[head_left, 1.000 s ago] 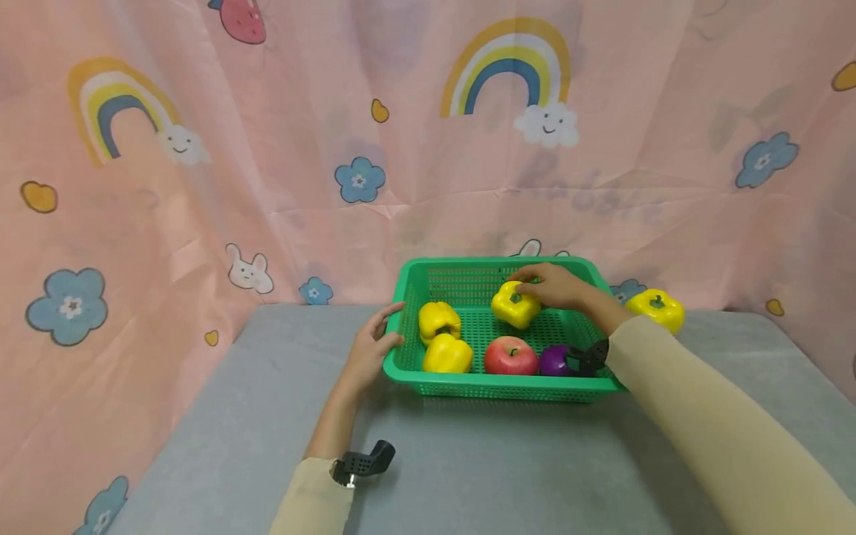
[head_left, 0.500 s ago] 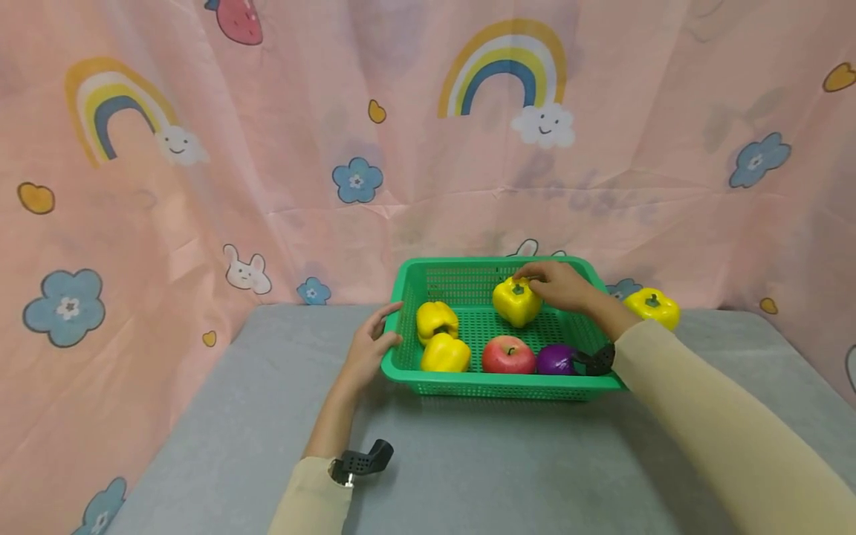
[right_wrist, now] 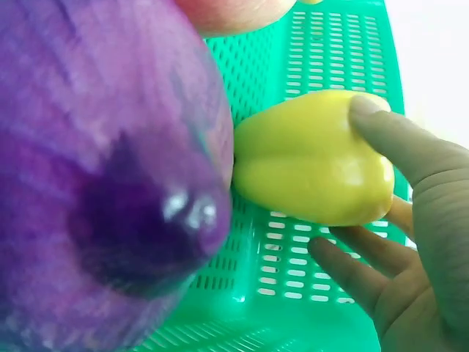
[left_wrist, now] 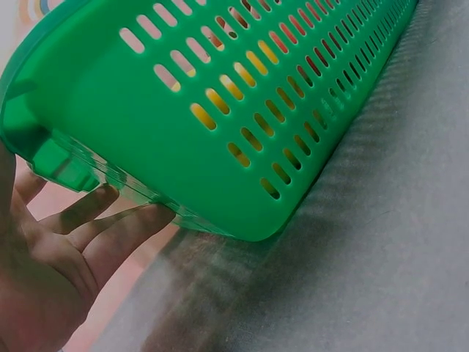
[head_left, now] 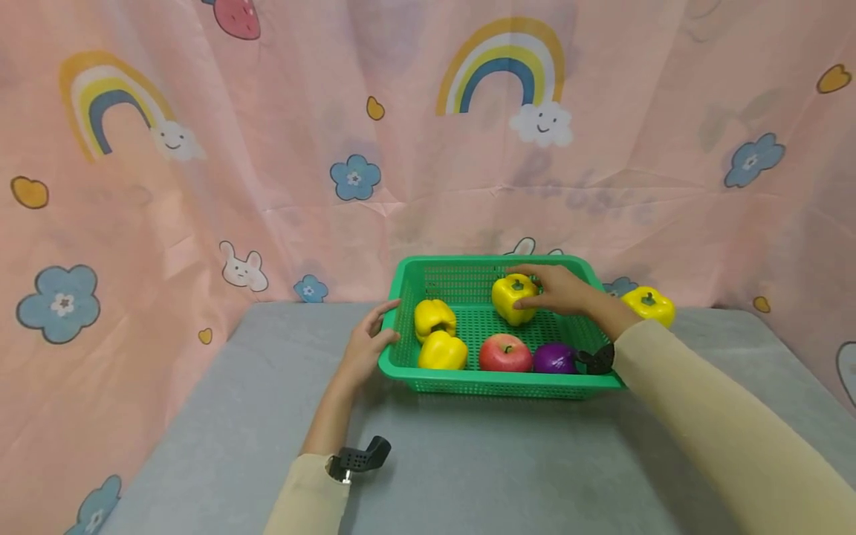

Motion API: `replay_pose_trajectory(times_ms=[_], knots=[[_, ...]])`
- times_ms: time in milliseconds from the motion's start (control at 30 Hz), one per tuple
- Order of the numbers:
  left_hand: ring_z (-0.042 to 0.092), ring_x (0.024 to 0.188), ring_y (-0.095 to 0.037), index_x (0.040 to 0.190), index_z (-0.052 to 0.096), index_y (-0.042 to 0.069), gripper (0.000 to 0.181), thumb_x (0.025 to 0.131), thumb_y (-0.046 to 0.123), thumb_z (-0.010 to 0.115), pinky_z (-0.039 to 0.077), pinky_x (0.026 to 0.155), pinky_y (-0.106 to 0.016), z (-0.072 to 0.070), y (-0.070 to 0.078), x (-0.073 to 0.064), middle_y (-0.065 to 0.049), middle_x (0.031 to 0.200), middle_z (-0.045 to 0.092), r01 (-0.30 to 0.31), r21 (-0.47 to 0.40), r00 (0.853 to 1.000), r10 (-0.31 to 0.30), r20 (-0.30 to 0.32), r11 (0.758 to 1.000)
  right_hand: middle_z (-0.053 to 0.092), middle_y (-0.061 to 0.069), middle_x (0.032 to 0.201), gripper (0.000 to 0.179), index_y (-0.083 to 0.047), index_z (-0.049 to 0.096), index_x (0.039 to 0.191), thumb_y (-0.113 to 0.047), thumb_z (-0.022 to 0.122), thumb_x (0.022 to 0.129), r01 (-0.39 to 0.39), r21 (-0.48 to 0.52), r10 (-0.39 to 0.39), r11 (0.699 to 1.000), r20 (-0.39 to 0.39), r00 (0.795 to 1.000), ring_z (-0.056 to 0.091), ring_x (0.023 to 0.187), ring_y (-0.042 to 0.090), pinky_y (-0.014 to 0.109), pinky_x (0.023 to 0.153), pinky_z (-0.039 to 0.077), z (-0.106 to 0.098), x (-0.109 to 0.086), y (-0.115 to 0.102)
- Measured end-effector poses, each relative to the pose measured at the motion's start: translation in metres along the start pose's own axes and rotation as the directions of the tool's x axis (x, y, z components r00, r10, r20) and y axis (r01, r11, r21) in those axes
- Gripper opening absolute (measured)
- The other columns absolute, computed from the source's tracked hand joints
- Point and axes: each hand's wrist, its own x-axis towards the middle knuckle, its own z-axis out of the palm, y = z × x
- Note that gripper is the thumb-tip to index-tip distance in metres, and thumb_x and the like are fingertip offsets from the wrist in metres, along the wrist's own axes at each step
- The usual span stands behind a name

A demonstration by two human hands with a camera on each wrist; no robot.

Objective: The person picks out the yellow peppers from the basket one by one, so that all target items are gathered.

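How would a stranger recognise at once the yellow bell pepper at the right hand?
Find the rectangular green plastic basket on the grey table. Inside, toward its far side, is a glossy yellow bell pepper; unlike the other three yellow peppers, it touches the right hand.

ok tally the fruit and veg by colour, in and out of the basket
Yellow peppers: 4 (2 at the basket's left, 1 at the right hand, 1 outside)
Red apple: 1
Purple onion-like piece: 1
Total: 6
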Motion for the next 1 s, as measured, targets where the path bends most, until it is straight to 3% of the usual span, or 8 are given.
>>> replay_pose_trajectory(times_ms=[167, 400, 533, 767, 1000], knots=[[0.025, 0.145, -0.032, 0.145, 0.042, 0.018, 0.057, 0.09, 0.009, 0.051, 0.029, 0.11, -0.056, 0.002, -0.001, 0.001, -0.01, 0.156, 0.028, 0.0, -0.001, 1.0, 0.0, 0.011, 1.0, 0.052, 0.019, 0.138, 0.056, -0.011, 0.051, 0.138, -0.03, 0.067, 0.088, -0.003, 0.032, 0.003, 0.999, -0.014, 1.0, 0.056, 0.115, 0.039, 0.053, 0.093, 0.047, -0.005, -0.004, 0.001], [0.019, 0.147, -0.032, 0.145, 0.042, 0.018, 0.056, 0.09, 0.009, 0.051, 0.024, 0.112, -0.058, 0.004, 0.002, 0.001, -0.008, 0.158, 0.024, -0.002, -0.001, 1.0, 0.003, 0.007, 1.0, 0.046, 0.019, 0.143, 0.06, -0.014, 0.044, 0.144, -0.033, 0.063, 0.091, -0.043, 0.059, 0.041, 0.997, 0.039, 0.998, 0.05, 0.122, 0.044, 0.056, 0.095, 0.044, -0.021, -0.007, -0.006], [0.02, 0.147, -0.032, 0.145, 0.042, 0.016, 0.056, 0.09, 0.008, 0.051, 0.025, 0.112, -0.057, 0.003, 0.002, 0.001, -0.008, 0.158, 0.025, -0.008, -0.003, 1.0, 0.008, 0.009, 1.0, 0.043, 0.018, 0.145, 0.058, -0.016, 0.045, 0.144, -0.033, 0.062, 0.091, -0.037, 0.068, 0.035, 0.997, 0.036, 0.999, 0.047, 0.124, 0.04, 0.056, 0.096, 0.042, -0.028, -0.014, -0.01], [0.017, 0.148, -0.031, 0.145, 0.042, 0.017, 0.057, 0.09, 0.009, 0.052, 0.022, 0.114, -0.055, 0.003, 0.003, -0.001, -0.006, 0.159, 0.023, -0.002, -0.013, 1.0, 0.002, 0.008, 1.0, 0.049, 0.016, 0.132, 0.056, -0.013, 0.047, 0.142, -0.031, 0.062, 0.092, 0.041, 0.104, -0.036, 0.994, -0.053, 0.998, 0.046, 0.112, 0.031, 0.05, 0.089, 0.043, -0.032, -0.03, -0.011], [0.019, 0.147, -0.031, 0.145, 0.042, 0.016, 0.057, 0.09, 0.007, 0.051, 0.024, 0.113, -0.056, 0.002, 0.003, -0.001, -0.007, 0.158, 0.024, -0.002, -0.015, 1.0, 0.002, 0.005, 1.0, 0.042, 0.014, 0.142, 0.052, -0.022, 0.047, 0.142, -0.028, 0.061, 0.093, 0.029, 0.173, 0.001, 0.984, -0.168, 0.986, 0.044, 0.117, 0.032, 0.048, 0.086, 0.044, -0.042, -0.051, -0.013]])
